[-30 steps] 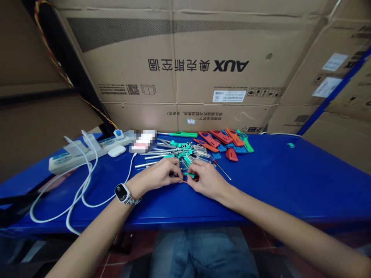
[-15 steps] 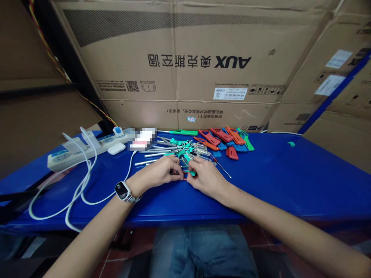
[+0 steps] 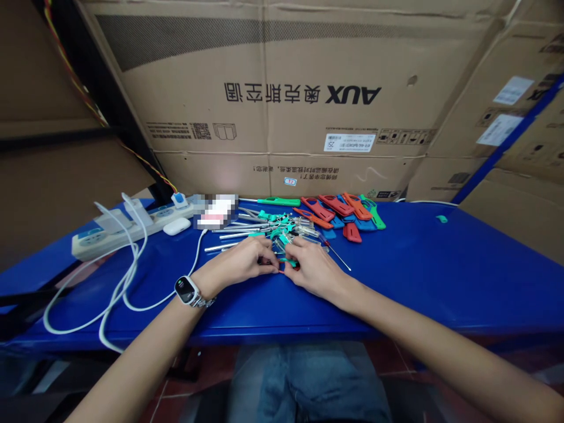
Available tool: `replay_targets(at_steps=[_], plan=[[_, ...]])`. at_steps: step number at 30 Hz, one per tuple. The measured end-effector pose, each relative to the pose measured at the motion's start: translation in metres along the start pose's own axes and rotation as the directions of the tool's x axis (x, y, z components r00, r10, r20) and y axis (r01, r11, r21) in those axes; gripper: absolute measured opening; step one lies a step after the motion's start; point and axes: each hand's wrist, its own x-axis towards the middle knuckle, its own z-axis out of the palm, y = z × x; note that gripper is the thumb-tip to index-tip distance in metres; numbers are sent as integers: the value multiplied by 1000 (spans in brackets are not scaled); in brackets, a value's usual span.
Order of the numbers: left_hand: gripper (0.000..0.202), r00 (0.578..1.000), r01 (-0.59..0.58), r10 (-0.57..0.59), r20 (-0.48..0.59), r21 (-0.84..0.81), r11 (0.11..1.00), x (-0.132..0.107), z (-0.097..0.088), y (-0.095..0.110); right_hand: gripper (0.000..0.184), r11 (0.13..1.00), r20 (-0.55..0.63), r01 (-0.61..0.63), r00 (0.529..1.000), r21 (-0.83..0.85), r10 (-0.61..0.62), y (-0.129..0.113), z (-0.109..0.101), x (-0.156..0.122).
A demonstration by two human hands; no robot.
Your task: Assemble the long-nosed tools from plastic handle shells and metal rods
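My left hand [image 3: 251, 258], closed in a pinch, meets my right hand [image 3: 311, 264] at the middle of the table. Between their fingertips is a thin red piece [image 3: 281, 271], mostly covered, so its kind cannot be made out. My right fingers are closed on it too. Just beyond my knuckles lies a pile of stick-lighter inner parts [image 3: 282, 226] with metal tubes, clear tanks and teal bits. Behind the pile rests a green stick lighter [image 3: 279, 201]. To its right are several red, orange, blue and green handle shells [image 3: 337, 205].
A white power strip [image 3: 90, 242] with white cables [image 3: 132, 264] takes up the left side. An earbud case [image 3: 177, 226] and a blurred-out phone [image 3: 217, 211] sit close by. Cardboard [image 3: 264, 117] stands behind the blue table [image 3: 418, 282]. A small teal bit [image 3: 442, 219] lies right.
Both hands stay in the same place. The fingers of my right hand have shifted very slightly, and a little more of the red piece shows between the hands.
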Motion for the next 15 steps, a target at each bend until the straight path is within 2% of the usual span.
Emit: replay_targets(at_steps=[4,9,15], plan=[[10,1000,-6,6,0,7,1000,1,1,-1,2,1000,21,24,999,0,-24,0,-4,-2],[10,1000,-9,8,3,14,1000,1,1,-3,2,999,-23,3,1000,54,-2,1,-3,-3],[11,1000,-17,17,-13,-1,1000,1,1,-2,5,998,-23,-41,999,-37,41,-2,-1,-3]])
